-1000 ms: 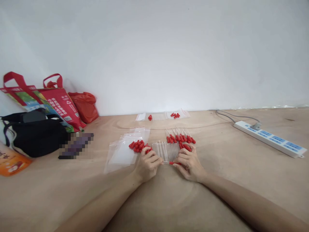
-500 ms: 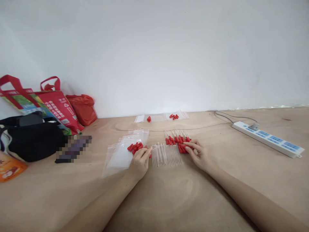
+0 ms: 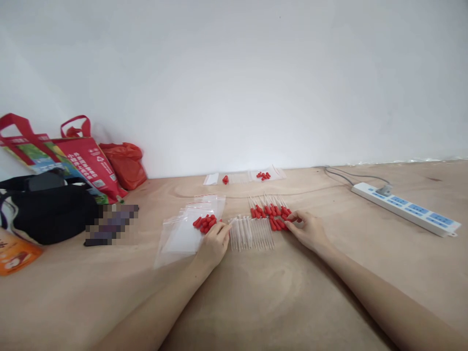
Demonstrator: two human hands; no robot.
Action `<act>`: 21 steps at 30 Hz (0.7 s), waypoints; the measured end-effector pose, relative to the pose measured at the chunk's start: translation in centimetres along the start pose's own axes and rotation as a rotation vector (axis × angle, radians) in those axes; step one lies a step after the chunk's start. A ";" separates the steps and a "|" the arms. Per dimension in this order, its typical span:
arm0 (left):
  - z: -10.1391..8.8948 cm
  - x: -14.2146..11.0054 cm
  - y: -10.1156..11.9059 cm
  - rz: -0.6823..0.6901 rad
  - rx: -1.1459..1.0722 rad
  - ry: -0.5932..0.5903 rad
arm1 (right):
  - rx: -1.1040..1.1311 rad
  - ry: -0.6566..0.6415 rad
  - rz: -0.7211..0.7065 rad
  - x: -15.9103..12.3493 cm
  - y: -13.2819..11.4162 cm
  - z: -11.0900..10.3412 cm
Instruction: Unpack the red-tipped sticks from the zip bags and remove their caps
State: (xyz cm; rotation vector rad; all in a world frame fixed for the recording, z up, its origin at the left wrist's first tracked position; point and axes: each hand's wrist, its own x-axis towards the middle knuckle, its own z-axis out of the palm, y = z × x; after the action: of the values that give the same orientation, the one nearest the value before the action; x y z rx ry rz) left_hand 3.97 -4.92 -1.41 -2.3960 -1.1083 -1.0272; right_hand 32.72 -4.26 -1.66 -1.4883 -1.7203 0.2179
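My left hand (image 3: 214, 244) is closed in a pinch at the left end of a row of thin clear dropper tubes (image 3: 256, 235), with a pale tube end showing at its fingertips. Under and behind that hand, a heap of red rubber bulbs (image 3: 205, 223) rests on clear zip bags (image 3: 179, 239). At the right, my right hand (image 3: 309, 230) has thumb and forefinger closed on a red bulb at the edge of another red group (image 3: 276, 210). Tubes stick out from the far side of this group. The fingers partly hide the pinched bulb.
Near the wall lie more zip bags (image 3: 211, 179) with red bulbs and tubes. A white power strip (image 3: 405, 209) with a grey cable is at the right. Shopping bags (image 3: 86, 161), a black bag (image 3: 51, 209) and an orange packet (image 3: 16, 253) crowd the left.
My right hand has shifted slightly right, and its fingers have moved from on top of the red bulbs to their right edge. My left hand has barely moved.
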 end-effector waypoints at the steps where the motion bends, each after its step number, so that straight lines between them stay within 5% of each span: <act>1: -0.1 0.0 0.1 -0.006 -0.024 -0.003 | -0.018 -0.009 -0.004 0.0 0.0 0.0; 21: -1.8 0.6 1.7 0.051 -0.202 -0.182 | -0.109 0.031 -0.036 -0.1 0.3 0.4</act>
State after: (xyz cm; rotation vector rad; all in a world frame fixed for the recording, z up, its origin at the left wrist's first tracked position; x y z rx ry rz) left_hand 4.61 -6.68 0.29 -2.7103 -1.0396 -0.9609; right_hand 32.67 -4.10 -2.14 -1.5294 -1.7564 0.0831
